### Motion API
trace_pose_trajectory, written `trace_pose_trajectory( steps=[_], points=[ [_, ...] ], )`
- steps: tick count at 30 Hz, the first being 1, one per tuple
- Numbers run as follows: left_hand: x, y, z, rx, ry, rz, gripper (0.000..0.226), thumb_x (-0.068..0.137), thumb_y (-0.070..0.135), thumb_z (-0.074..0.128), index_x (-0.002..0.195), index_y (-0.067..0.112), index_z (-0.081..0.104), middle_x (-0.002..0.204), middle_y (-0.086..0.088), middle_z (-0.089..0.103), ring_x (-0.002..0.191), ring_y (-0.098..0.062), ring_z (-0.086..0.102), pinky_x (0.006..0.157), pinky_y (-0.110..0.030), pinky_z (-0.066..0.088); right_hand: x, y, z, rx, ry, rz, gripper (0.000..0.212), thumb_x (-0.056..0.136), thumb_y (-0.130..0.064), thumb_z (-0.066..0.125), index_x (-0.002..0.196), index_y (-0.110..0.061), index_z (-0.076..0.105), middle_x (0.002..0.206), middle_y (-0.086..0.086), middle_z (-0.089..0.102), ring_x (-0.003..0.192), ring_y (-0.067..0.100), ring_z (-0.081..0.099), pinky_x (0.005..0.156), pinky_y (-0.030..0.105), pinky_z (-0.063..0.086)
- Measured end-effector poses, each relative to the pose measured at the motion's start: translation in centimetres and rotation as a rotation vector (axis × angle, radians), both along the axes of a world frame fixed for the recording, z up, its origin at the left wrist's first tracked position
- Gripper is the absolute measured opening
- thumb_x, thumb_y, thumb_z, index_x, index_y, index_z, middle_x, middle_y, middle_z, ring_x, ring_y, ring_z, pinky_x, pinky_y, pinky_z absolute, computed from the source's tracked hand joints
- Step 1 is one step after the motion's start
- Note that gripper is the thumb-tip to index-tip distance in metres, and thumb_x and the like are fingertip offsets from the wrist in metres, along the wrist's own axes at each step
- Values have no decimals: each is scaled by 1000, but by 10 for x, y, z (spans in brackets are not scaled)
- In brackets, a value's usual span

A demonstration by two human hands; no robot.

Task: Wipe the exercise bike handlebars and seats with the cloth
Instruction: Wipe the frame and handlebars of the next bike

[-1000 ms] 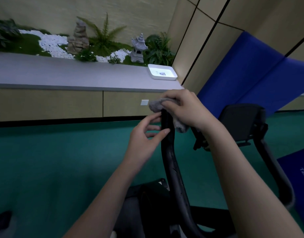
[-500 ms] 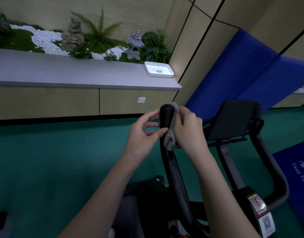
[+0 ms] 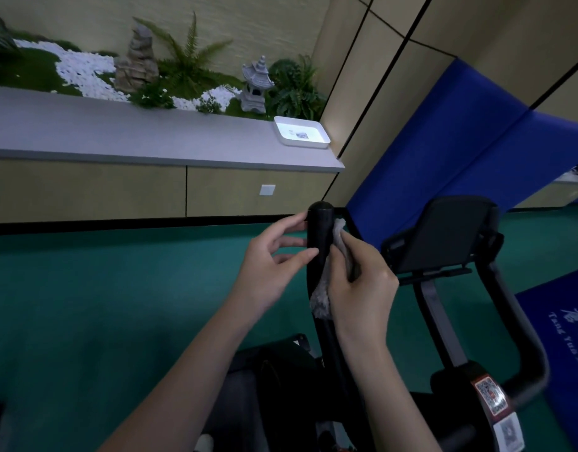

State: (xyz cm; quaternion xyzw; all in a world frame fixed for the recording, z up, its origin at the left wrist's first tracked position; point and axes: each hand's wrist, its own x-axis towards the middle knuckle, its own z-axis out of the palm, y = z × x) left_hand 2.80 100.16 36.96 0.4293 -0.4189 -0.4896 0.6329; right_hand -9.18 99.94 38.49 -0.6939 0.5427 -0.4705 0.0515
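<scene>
The right hand (image 3: 359,282) is curled round a grey cloth (image 3: 320,300), pinching it against the three-o'clock side of the upright black handlebar (image 3: 318,230); one tuft of cloth shows above the fingers near the bar's rounded tip, another hangs below the palm; the left hand (image 3: 274,265) lies relaxed at the bar's nine-o'clock side, fingers nearly straight, fingertips (image 3: 296,223) touching the bar and holding nothing; at three o'clock from the hands stands the bike's dark console holder (image 3: 444,236), tilted back on a grey stem (image 3: 439,321); lower, towards five o'clock, the stem's base carries two code stickers (image 3: 490,394), and a second black bar (image 3: 522,337) curves round outside it; at twelve o'clock, well apart from the hands, a white tray (image 3: 317,145) sits at the far end of a grey ledge (image 3: 118,135), holding one small printed item too blurred to name; behind the ledge, from ten to twelve o'clock, a planting bed holds white pebbles (image 3: 82,71), ferns (image 3: 189,60), a rock (image 3: 137,60) and a small stone pagoda (image 3: 256,84); at two o'clock a blue mat (image 3: 460,141) leans on the panelled wall; at four o'clock a blue floor mat (image 3: 565,347) with white lettering lies on the green floor (image 3: 85,305).
</scene>
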Motion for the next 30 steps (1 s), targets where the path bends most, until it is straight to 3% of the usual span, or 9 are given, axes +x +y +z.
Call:
trace_pose_trajectory(
  steps=[7, 12, 15, 19, 23, 30],
  points=[
    [-3, 1, -5, 14, -2, 20, 52, 81, -6, 67, 114, 33, 57, 112, 9, 63, 92, -2, 62, 74, -14, 48, -12, 19, -1, -63, 42, 80, 20, 83, -4, 66, 102, -3, 73, 89, 5, 66, 83, 18, 65, 79, 14, 48],
    [-16, 8, -10, 45, 35, 96, 49, 80, -6, 68, 114, 25, 56, 105, 9, 62, 81, 4, 60, 74, -15, 50, -20, -21, 30, -250, 145, 218, 21, 84, 5, 68, 104, -2, 72, 102, 11, 63, 94, 23, 60, 85, 21, 47],
    [-28, 11, -13, 78, 72, 152, 46, 78, -8, 68, 106, 27, 58, 101, 9, 63, 75, 7, 58, 73, -14, 51, -20, -38, 31, -228, 321, 430, 21, 84, 5, 67, 103, -2, 72, 102, 12, 63, 95, 22, 53, 86, 17, 41],
    [-41, 17, -20, 125, 97, 231, 42, 77, -7, 71, 96, 29, 59, 95, 13, 64, 70, 10, 56, 71, -15, 50, -36, -38, 27, -181, 400, 644, 18, 84, 4, 68, 101, 0, 73, 98, 10, 66, 93, 25, 56, 85, 24, 45],
    [-52, 23, -24, 158, 127, 272, 33, 76, -1, 73, 96, 23, 64, 93, 12, 66, 71, 9, 55, 73, -19, 50, -40, -49, 38, -219, 420, 725, 16, 85, 4, 68, 100, 1, 73, 100, 10, 68, 94, 26, 59, 87, 27, 46],
    [-56, 31, -23, 181, 199, 286, 33, 76, -4, 72, 93, 22, 63, 86, 9, 62, 68, 8, 54, 67, -7, 47, -42, -52, 41, -203, 555, 903, 14, 84, 3, 68, 96, 1, 74, 95, 10, 70, 93, 26, 60, 87, 27, 47]
  ],
)
